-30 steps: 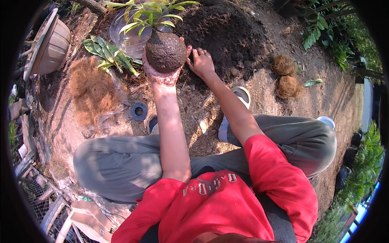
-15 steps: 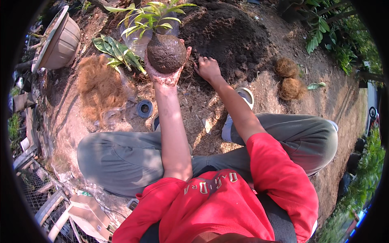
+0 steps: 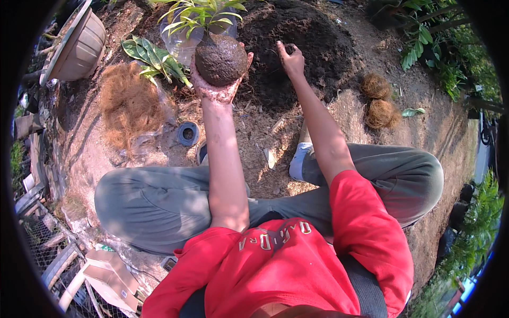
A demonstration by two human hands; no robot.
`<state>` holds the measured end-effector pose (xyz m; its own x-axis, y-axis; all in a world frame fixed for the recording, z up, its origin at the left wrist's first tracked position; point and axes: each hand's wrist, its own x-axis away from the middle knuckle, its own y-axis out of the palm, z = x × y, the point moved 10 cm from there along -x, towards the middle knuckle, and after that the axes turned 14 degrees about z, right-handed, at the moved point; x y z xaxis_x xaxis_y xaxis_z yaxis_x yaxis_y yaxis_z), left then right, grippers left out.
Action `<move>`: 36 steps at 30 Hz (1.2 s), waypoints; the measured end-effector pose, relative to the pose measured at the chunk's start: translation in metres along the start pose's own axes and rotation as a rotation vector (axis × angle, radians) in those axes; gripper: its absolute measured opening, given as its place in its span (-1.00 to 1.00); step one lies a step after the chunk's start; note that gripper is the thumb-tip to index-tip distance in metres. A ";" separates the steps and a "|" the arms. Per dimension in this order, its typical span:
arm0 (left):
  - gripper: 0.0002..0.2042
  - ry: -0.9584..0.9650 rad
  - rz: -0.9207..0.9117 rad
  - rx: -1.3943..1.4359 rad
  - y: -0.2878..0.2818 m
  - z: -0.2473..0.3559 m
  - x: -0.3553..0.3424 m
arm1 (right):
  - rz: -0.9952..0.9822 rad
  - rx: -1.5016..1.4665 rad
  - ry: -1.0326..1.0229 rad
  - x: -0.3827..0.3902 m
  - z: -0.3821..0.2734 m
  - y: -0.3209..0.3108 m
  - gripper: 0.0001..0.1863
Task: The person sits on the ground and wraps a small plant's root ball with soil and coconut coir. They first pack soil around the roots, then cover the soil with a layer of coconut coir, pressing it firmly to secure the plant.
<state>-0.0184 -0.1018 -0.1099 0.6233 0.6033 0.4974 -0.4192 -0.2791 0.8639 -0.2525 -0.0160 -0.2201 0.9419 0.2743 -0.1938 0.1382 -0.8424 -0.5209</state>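
In the upper centre of the frame, the left hand point(image 3: 216, 94) cupped a muddy ball point(image 3: 221, 60), fingers spread around it; a plant point(image 3: 205, 15) rose from its top. To its right, the right hand point(image 3: 292, 62) showed against dark soil point(image 3: 326, 50), fingers half curled; whether they held anything, I could not tell.

I count one round brown soil ball point(image 3: 221, 59), upper centre; two shaggy orange-brown fibre balls point(image 3: 383, 115), upper right; one ribbed beige pot point(image 3: 80, 50), upper left.

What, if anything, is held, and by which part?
The left hand cradles the leafy plant by the brown ball at its base, from below. The right hand shows nothing held.
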 end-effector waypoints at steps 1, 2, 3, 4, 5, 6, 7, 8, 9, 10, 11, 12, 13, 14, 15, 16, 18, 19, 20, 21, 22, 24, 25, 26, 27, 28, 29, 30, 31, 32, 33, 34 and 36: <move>-0.46 0.005 0.010 0.006 0.000 0.000 0.000 | 0.012 -0.156 0.127 -0.004 0.005 -0.001 -0.60; -0.49 -0.001 0.023 0.033 -0.001 -0.002 0.000 | -0.137 -0.492 0.461 0.001 0.022 0.012 -0.69; -0.49 -0.007 -0.003 0.042 0.001 -0.001 0.000 | -0.185 -0.675 0.671 0.011 0.019 0.016 -0.78; -0.49 -0.014 -0.030 0.051 0.002 -0.001 0.001 | -0.183 -0.790 0.765 0.015 0.021 0.020 -0.80; -0.50 -0.021 -0.056 0.060 0.004 -0.001 0.002 | -0.179 -0.903 0.859 0.020 0.020 0.022 -0.81; -0.50 -0.025 -0.050 0.058 0.004 -0.003 0.001 | -0.205 -0.981 0.861 0.018 0.019 0.025 -0.80; -0.50 -0.029 -0.044 0.055 0.005 -0.005 0.001 | -0.230 -1.059 0.863 0.015 0.018 0.028 -0.79; -0.50 -0.034 -0.037 0.053 0.005 -0.007 0.000 | -0.255 -1.136 0.863 0.013 0.018 0.030 -0.78; -0.50 -0.046 -0.065 0.051 0.006 -0.008 -0.001 | -0.274 -1.144 0.856 0.014 0.016 0.031 -0.79; -0.50 -0.060 -0.093 0.048 0.007 -0.008 -0.002 | -0.291 -1.151 0.849 0.015 0.014 0.032 -0.80; -0.50 -0.075 -0.121 0.045 0.007 -0.009 -0.002 | -0.306 -1.159 0.842 0.015 0.013 0.032 -0.81; -0.50 -0.067 -0.109 0.047 0.007 -0.008 -0.002 | -0.378 -1.209 0.893 0.018 0.012 0.038 -0.79; -0.50 -0.061 -0.098 0.048 0.007 -0.007 -0.002 | -0.448 -1.259 0.943 0.020 0.012 0.041 -0.76; -0.50 -0.057 -0.087 0.048 0.008 -0.007 -0.002 | -0.518 -1.308 0.993 0.022 0.012 0.043 -0.73; -0.50 -0.059 -0.086 0.047 0.007 -0.009 -0.003 | -0.531 -1.273 0.999 0.021 0.020 0.045 -0.68; -0.50 -0.064 -0.086 0.045 0.008 -0.011 -0.004 | -0.542 -1.239 1.005 0.020 0.027 0.045 -0.63; -0.50 -0.052 -0.078 0.051 0.001 -0.006 -0.004 | -0.335 -1.048 1.034 0.028 0.031 0.049 -0.50; -0.51 -0.052 -0.077 0.053 -0.001 -0.004 -0.004 | -0.301 -0.970 1.036 0.034 0.029 0.045 -0.49; -0.51 -0.050 -0.075 0.054 -0.003 -0.002 -0.003 | -0.269 -0.892 1.036 0.040 0.026 0.041 -0.48; -0.51 -0.057 -0.089 0.053 0.000 -0.005 -0.004 | -0.221 -0.820 1.032 0.038 0.032 0.035 -0.47; -0.51 -0.062 -0.103 0.052 0.002 -0.008 -0.003 | -0.180 -0.747 1.029 0.036 0.037 0.030 -0.44; -0.52 -0.063 -0.105 0.045 0.005 -0.011 -0.001 | -0.104 -0.601 1.022 0.034 0.044 0.023 -0.36; -0.52 -0.059 -0.094 0.039 0.005 -0.011 -0.001 | -0.087 -0.585 0.975 0.031 0.043 0.021 -0.37; -0.52 -0.054 -0.082 0.033 0.006 -0.010 0.000 | -0.072 -0.568 0.927 0.028 0.042 0.020 -0.37; -0.52 -0.058 -0.087 0.039 0.005 -0.009 0.000 | -0.059 -0.547 0.883 0.026 0.038 0.018 -0.37; -0.52 -0.060 -0.091 0.047 0.005 -0.007 0.000 | -0.126 -0.624 0.924 0.028 0.034 0.024 -0.39; -0.53 -0.063 -0.094 0.054 0.004 -0.006 0.000 | -0.195 -0.701 0.965 0.029 0.030 0.027 -0.41; -0.53 -0.067 -0.100 0.053 0.004 -0.008 0.000 | -0.255 -0.782 0.998 0.027 0.032 0.029 -0.43; -0.52 -0.072 -0.105 0.052 0.005 -0.011 -0.001 | -0.273 -0.890 0.989 0.022 0.031 0.031 -0.46; -0.52 -0.078 -0.109 0.052 0.005 -0.014 -0.003 | -0.290 -0.997 0.978 0.019 0.032 0.032 -0.48; -0.52 -0.081 -0.107 0.054 0.007 -0.013 -0.001 | -0.317 -1.106 0.968 0.019 0.024 0.034 -0.50; -0.52 -0.086 -0.104 0.057 0.009 -0.013 0.000 | -0.310 -1.056 0.896 0.015 0.023 0.030 -0.61; -0.52 -0.080 -0.092 0.053 0.009 -0.011 0.001 | -0.277 -1.009 0.874 0.016 0.022 0.022 -0.63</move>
<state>-0.0290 -0.0955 -0.1029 0.7094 0.5673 0.4183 -0.3236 -0.2652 0.9083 -0.2414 -0.0199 -0.2527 0.6795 0.4249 0.5982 0.1590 -0.8812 0.4453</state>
